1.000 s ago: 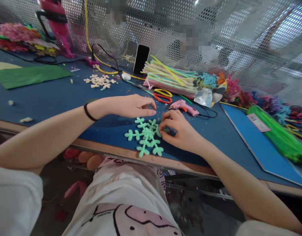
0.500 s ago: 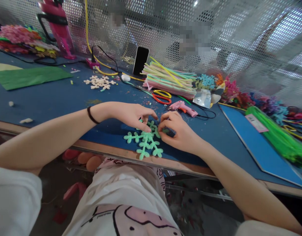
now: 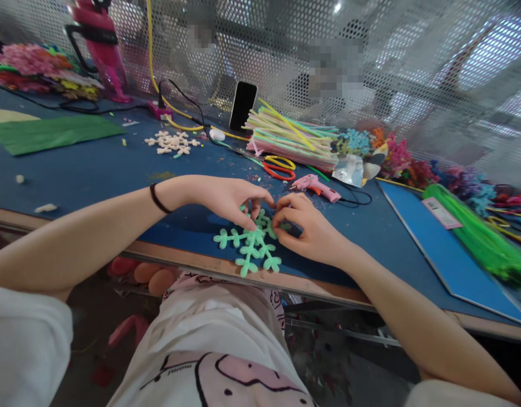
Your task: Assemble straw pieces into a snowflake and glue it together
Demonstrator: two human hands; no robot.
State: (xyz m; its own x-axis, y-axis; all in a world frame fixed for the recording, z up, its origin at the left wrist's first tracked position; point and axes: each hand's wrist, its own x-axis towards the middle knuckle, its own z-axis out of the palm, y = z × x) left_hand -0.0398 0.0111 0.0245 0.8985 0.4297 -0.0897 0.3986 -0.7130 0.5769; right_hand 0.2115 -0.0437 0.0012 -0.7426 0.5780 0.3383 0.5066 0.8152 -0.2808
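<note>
On blue tabletop (image 3: 116,175), fuzzy green snowflake (image 3: 252,243)

The snowflake (image 3: 252,246) is mint green, the tabletop (image 3: 116,175) plain blue, the glue gun (image 3: 323,189) pink with orange, the shirt (image 3: 209,322) white with pink-and-black print; the blurred flowers (image 3: 472,176) seem purple and blue.

My table's blue top (image 3: 103,169) spreads across the frame, with a wooden edge (image 3: 184,259) along my side. Just below centre lies my mint-green snowflake (image 3: 252,250), its lower tips over that edge. Toward the upper left I have a cream snowflake (image 3: 172,142) and a green sheet (image 3: 56,133); right of centre, scissors (image 3: 281,175) and a pink glue gun (image 3: 317,187); at far right, a blue board (image 3: 438,249).
</note>
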